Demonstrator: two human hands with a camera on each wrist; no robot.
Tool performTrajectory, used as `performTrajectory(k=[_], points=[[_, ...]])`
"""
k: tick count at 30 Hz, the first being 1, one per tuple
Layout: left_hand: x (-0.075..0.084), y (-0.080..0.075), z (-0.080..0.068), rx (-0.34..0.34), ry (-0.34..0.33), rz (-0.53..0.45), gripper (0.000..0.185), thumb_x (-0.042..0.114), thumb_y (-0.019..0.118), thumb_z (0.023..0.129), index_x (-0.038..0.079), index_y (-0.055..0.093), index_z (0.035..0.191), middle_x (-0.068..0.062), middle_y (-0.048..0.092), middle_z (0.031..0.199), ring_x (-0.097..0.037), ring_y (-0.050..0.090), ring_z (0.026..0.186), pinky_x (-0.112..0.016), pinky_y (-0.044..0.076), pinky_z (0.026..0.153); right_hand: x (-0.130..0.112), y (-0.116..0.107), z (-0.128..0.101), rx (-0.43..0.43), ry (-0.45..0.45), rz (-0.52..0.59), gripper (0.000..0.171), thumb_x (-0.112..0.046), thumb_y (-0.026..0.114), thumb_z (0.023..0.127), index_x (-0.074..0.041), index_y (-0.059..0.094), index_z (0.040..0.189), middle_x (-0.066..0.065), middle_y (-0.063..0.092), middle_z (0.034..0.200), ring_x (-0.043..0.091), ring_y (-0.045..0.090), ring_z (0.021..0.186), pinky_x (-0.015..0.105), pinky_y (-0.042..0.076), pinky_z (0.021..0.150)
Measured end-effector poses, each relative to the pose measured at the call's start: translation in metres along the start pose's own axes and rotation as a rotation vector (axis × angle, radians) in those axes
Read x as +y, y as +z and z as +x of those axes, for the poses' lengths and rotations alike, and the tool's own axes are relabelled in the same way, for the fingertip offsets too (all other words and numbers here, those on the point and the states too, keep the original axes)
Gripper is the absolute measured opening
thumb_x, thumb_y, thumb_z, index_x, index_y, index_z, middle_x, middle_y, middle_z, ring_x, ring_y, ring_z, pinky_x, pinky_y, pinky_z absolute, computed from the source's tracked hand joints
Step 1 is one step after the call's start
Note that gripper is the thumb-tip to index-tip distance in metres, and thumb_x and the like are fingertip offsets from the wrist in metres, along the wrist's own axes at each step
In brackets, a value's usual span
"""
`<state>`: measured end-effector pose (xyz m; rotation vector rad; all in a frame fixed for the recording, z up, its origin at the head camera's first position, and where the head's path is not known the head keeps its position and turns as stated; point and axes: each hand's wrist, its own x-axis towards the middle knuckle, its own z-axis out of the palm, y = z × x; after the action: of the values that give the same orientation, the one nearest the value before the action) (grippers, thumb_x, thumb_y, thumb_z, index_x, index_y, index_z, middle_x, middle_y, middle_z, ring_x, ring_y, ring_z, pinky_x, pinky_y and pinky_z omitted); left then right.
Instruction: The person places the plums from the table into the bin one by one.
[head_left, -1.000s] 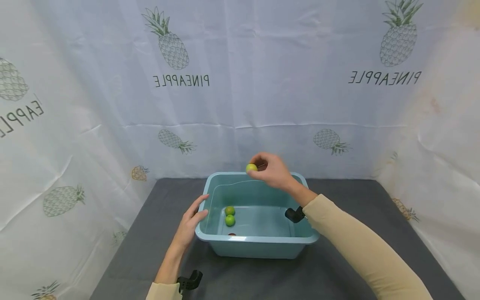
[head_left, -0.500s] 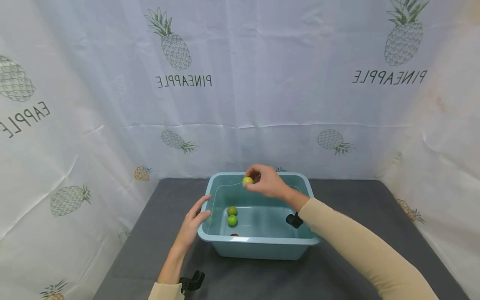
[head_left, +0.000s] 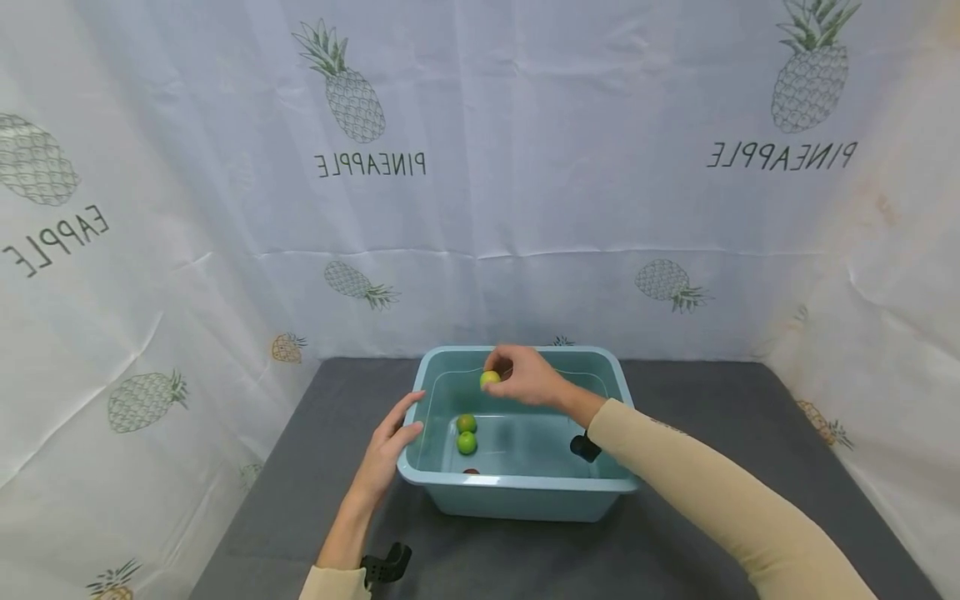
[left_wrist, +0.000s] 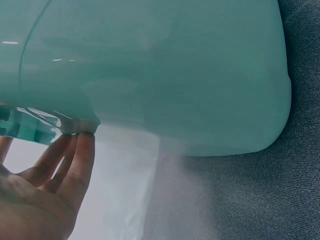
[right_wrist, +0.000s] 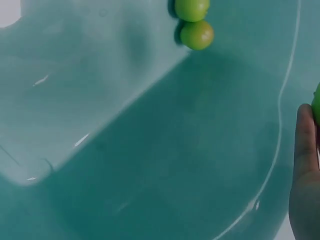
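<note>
A small round yellow-green fruit point(head_left: 490, 379) is pinched between the thumb and fingers of the right hand point(head_left: 527, 377). This hand is above the far left part of a teal plastic basin point(head_left: 525, 500). At the basin's left side, the left hand point(head_left: 384, 454) holds the rim; in the left wrist view its fingers point(left_wrist: 80, 167) meet the rim's underside from outside. Two more green fruits point(head_left: 467, 442) touch each other on the basin floor near its left wall. Just the top of a reddish round thing point(head_left: 471, 472) shows behind the near rim.
The basin stands on a dark grey cloth-covered table point(head_left: 285, 500). Behind and at both sides hangs a white curtain point(head_left: 517, 208) printed with pineapples. Black wrist cameras are strapped to the left wrist point(head_left: 386, 564) and the right wrist point(head_left: 585, 447).
The right hand has come down and slightly left with the yellow-green fruit, from above the far rim to just over the basin's inside. The left hand stays at the rim.
</note>
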<state>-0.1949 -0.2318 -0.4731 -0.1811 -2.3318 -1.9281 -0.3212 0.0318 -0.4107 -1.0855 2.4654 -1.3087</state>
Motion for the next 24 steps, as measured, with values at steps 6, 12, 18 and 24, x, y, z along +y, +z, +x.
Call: performTrajectory(k=[6,12,18,24], points=[[-0.001,0.0,0.0,-0.002,0.0,-0.004,0.047,0.022,0.052,0.106,0.018,0.046,0.152,-0.011,0.027,0.165,-0.033,0.024,0.151,-0.062,0.026,0.112,0.002,0.005,0.0,-0.054,0.044,-0.029,0.018,-0.017,0.075,0.091,-0.011,0.065,0.105,0.0,0.066,0.1,0.015,0.063,0.093,0.035,0.052,0.085],[-0.001,0.0,0.001,-0.006,0.006,-0.001,0.047,0.022,0.051,0.106,0.019,0.046,0.152,-0.011,0.027,0.165,-0.033,0.025,0.151,-0.061,0.027,0.111,0.007,0.013,0.001,-0.115,0.07,-0.081,0.019,-0.017,0.075,0.091,-0.011,0.065,0.106,-0.003,0.065,0.098,0.013,0.062,0.091,0.033,0.052,0.083],[-0.001,-0.001,0.001,-0.001,0.005,-0.003,0.047,0.022,0.052,0.106,0.019,0.047,0.152,-0.011,0.027,0.165,-0.034,0.026,0.151,-0.061,0.028,0.111,0.009,0.019,0.003,-0.143,0.065,-0.126,0.021,-0.017,0.076,0.09,-0.009,0.066,0.106,-0.003,0.065,0.096,0.012,0.062,0.09,0.033,0.051,0.083],[-0.002,-0.001,0.001,-0.003,0.01,0.002,0.047,0.022,0.052,0.106,0.019,0.047,0.152,-0.012,0.027,0.165,-0.034,0.025,0.151,-0.062,0.027,0.111,0.012,0.019,0.004,-0.146,0.092,-0.157,0.028,-0.018,0.078,0.09,-0.006,0.067,0.113,0.002,0.066,0.103,0.016,0.063,0.094,0.036,0.051,0.086]])
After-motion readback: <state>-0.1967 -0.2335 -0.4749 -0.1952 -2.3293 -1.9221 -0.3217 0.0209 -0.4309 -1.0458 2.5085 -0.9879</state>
